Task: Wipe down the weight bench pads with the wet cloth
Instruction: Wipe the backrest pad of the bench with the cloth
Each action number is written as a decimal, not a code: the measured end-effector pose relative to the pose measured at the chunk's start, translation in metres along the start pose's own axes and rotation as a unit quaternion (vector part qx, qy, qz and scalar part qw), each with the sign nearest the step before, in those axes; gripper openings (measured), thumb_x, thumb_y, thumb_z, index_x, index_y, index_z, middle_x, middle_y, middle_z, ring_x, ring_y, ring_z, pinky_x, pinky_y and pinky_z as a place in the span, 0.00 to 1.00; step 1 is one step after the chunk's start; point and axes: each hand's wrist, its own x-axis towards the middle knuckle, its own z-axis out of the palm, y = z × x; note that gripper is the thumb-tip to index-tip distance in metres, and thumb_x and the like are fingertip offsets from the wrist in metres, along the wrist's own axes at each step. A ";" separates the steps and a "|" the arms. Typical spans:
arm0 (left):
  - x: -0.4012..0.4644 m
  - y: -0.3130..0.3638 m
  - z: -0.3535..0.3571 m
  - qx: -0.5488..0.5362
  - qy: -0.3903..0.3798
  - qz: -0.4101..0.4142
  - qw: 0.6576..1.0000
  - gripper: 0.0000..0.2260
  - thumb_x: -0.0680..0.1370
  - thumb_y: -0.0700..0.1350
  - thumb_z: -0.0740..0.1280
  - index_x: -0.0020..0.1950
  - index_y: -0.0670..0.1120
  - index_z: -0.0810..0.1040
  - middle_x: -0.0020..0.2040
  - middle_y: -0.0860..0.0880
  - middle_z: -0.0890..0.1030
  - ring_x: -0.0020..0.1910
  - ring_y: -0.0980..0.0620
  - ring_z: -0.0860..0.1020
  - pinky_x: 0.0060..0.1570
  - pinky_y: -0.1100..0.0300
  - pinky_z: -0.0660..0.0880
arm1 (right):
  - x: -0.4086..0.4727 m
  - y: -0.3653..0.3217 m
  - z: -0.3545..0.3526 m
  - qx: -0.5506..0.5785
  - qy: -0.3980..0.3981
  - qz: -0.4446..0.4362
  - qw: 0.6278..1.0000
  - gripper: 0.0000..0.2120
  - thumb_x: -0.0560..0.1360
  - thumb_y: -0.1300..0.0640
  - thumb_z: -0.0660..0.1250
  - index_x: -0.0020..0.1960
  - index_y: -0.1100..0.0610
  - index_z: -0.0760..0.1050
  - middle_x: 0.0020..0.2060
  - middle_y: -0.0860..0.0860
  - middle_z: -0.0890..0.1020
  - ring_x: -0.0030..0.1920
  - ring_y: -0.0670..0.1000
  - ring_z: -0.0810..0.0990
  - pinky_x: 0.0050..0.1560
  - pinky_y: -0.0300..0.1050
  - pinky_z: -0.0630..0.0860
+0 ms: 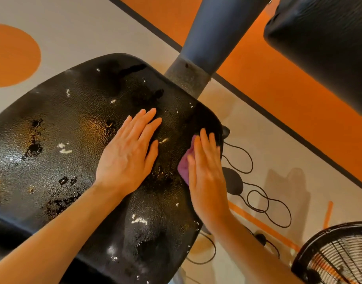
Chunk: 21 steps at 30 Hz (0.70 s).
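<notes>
A worn black seat pad (77, 140) fills the left and middle of the head view, its textured vinyl cracked and wet in patches. My left hand (129, 154) lies flat on the pad's middle, fingers together, holding nothing. My right hand (206, 171) presses flat on a purple cloth (185, 167) at the pad's right edge; only a corner of the cloth shows beside my palm. A second black pad (327, 44) hangs at the top right.
A grey metal frame post (208, 42) rises behind the seat pad. On the orange and beige floor lie a looping black cable (266, 201) and a black oval foot (233, 181). A black floor fan (338, 257) stands at the bottom right.
</notes>
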 end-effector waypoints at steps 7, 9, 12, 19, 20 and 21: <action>0.001 0.000 0.000 0.002 -0.004 0.004 1.000 0.23 0.82 0.50 0.53 0.76 0.44 0.65 0.78 0.47 0.63 0.78 0.49 0.58 0.78 0.51 0.54 | 0.062 -0.002 -0.005 0.003 -0.009 0.088 0.996 0.34 0.79 0.37 0.47 0.77 0.58 0.50 0.77 0.54 0.52 0.77 0.53 0.47 0.77 0.53 0.48; 0.000 0.000 -0.001 0.004 -0.005 0.002 1.000 0.23 0.82 0.51 0.53 0.76 0.45 0.65 0.78 0.47 0.62 0.78 0.49 0.58 0.78 0.52 0.54 | 0.031 -0.006 -0.004 -0.045 -0.033 0.040 0.998 0.37 0.77 0.35 0.45 0.77 0.58 0.49 0.77 0.55 0.52 0.77 0.53 0.46 0.76 0.53 0.48; 0.001 0.000 0.000 0.006 -0.006 0.003 1.000 0.23 0.82 0.51 0.53 0.76 0.45 0.65 0.78 0.47 0.62 0.78 0.49 0.58 0.78 0.52 0.53 | 0.068 0.012 -0.003 -0.033 -0.025 0.021 0.999 0.29 0.81 0.44 0.48 0.76 0.60 0.54 0.76 0.56 0.56 0.77 0.55 0.50 0.75 0.57 0.54; 0.000 0.000 -0.001 0.009 -0.006 -0.002 1.000 0.23 0.82 0.51 0.53 0.76 0.45 0.65 0.78 0.47 0.62 0.78 0.49 0.58 0.77 0.54 0.51 | 0.016 -0.019 0.007 -0.022 -0.023 -0.006 0.999 0.26 0.82 0.49 0.49 0.76 0.60 0.55 0.76 0.56 0.58 0.77 0.55 0.51 0.76 0.54 0.51; 0.000 0.000 -0.001 0.008 -0.006 -0.004 1.000 0.23 0.82 0.51 0.53 0.76 0.45 0.65 0.78 0.47 0.62 0.78 0.49 0.58 0.77 0.54 0.51 | 0.013 -0.014 0.003 -0.027 -0.039 -0.043 0.998 0.26 0.82 0.49 0.49 0.75 0.60 0.57 0.75 0.57 0.59 0.77 0.55 0.53 0.75 0.53 0.51; 0.001 0.001 -0.002 0.003 -0.009 -0.003 1.000 0.24 0.82 0.51 0.52 0.76 0.45 0.65 0.78 0.47 0.62 0.78 0.49 0.58 0.77 0.54 0.51 | 0.029 -0.005 0.001 -0.021 -0.043 -0.059 0.997 0.25 0.82 0.50 0.49 0.75 0.61 0.59 0.75 0.57 0.60 0.76 0.56 0.55 0.75 0.54 0.52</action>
